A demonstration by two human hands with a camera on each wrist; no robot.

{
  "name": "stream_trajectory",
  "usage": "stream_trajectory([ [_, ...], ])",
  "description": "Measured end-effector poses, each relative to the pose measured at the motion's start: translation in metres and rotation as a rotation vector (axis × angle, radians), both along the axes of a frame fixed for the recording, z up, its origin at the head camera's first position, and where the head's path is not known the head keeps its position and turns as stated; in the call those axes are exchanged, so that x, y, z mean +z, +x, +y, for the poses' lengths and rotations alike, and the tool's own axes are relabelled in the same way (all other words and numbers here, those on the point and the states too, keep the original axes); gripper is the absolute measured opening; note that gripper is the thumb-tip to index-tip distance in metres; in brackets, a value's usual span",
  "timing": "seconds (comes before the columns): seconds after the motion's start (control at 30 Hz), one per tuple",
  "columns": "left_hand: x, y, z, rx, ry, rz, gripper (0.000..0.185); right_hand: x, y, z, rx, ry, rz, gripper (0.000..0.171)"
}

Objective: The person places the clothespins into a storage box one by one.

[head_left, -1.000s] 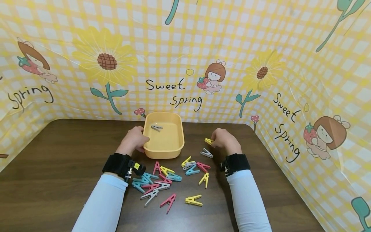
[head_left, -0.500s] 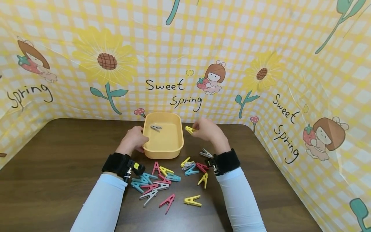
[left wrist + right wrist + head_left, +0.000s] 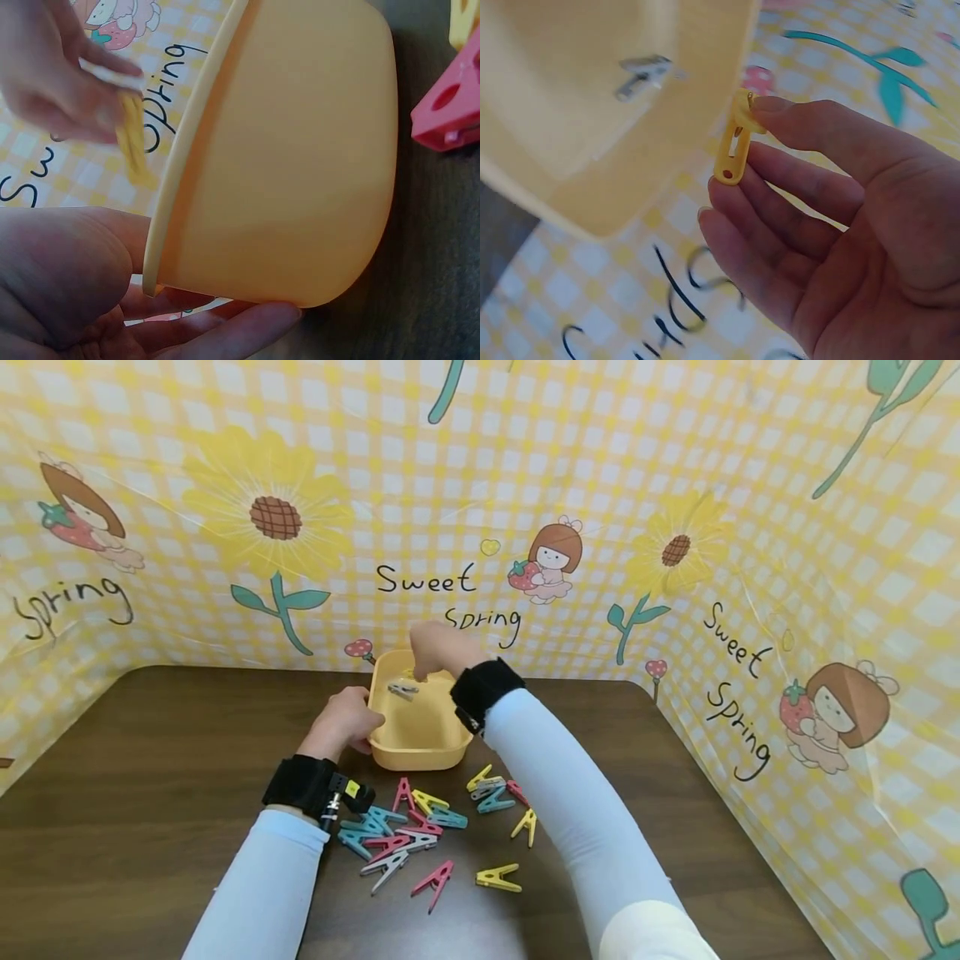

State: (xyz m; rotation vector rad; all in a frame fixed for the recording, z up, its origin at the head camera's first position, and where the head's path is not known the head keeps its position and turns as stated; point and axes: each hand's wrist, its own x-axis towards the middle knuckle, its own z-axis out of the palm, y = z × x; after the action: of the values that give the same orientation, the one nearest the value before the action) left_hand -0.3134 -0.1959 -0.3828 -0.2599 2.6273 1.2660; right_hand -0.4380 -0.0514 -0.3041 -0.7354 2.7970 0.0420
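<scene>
"What's the right hand [image 3: 444, 647] got?"

"A yellow peg [image 3: 730, 163]. The thumb is on one side and the fingers are on the other, pinching it. They're only as far apart as the peg is thick."

"Where is the yellow peg?"

"Up over the back part of the yellow box [image 3: 420, 758]."

"And the left hand [image 3: 345, 724]?"

"It grips the side of the yellow box. The thumb goes over the edge, and the fingers touch the outside."

"Anything inside?"

"A gray peg [image 3: 403, 691], on the bottom. More pegs [image 3: 447, 818] lie in front, on the brown table [image 3: 187, 760]."
</scene>
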Motion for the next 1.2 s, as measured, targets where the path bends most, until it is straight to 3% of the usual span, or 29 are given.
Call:
stream_trajectory([
  [0.03, 0.0, 0.0, 0.0, 0.001, 0.006, -0.001, 0.05, -0.013, -0.017, -0.008, -0.005, 0.008, -0.011, 0.033],
  [0.13, 0.0, 0.001, 0.001, 0.0, 0.015, 0.001, 0.049, -0.023, -0.021, -0.023, -0.038, 0.017, -0.027, 0.025],
  [0.23, 0.001, 0.001, 0.0, 0.002, 0.013, 0.011, 0.048, -0.014, 0.008, -0.025, -0.027, 0.008, -0.024, 0.017],
  [0.27, 0.001, 0.002, 0.0, 0.001, 0.011, 0.016, 0.048, -0.008, 0.025, -0.023, -0.022, 0.014, -0.008, 0.011],
  [0.43, -0.001, 0.002, -0.002, -0.006, 0.012, 0.041, 0.046, -0.016, 0.052, -0.021, 0.035, -0.021, 0.075, 0.006],
  [0.6, -0.001, 0.004, -0.002, -0.008, 0.005, 0.041, 0.045, -0.027, 0.064, -0.022, 0.044, -0.045, 0.11, 0.01],
  [0.73, 0.0, 0.005, -0.001, -0.003, 0.008, 0.036, 0.045, -0.037, 0.058, -0.028, 0.07, 0.01, 0.178, 0.012],
  [0.87, 0.0, 0.005, -0.001, 0.002, 0.009, 0.031, 0.044, -0.061, 0.033, -0.036, 0.104, 0.054, 0.265, 0.011],
  [0.97, 0.0, 0.005, -0.001, 0.006, 0.015, 0.03, 0.045, -0.068, 0.027, -0.038, 0.12, 0.076, 0.303, 0.012],
  [1.2, 0.001, 0.006, 0.0, 0.005, 0.003, 0.023, 0.048, -0.038, 0.065, -0.022, 0.095, -0.01, 0.206, 0.007],
])
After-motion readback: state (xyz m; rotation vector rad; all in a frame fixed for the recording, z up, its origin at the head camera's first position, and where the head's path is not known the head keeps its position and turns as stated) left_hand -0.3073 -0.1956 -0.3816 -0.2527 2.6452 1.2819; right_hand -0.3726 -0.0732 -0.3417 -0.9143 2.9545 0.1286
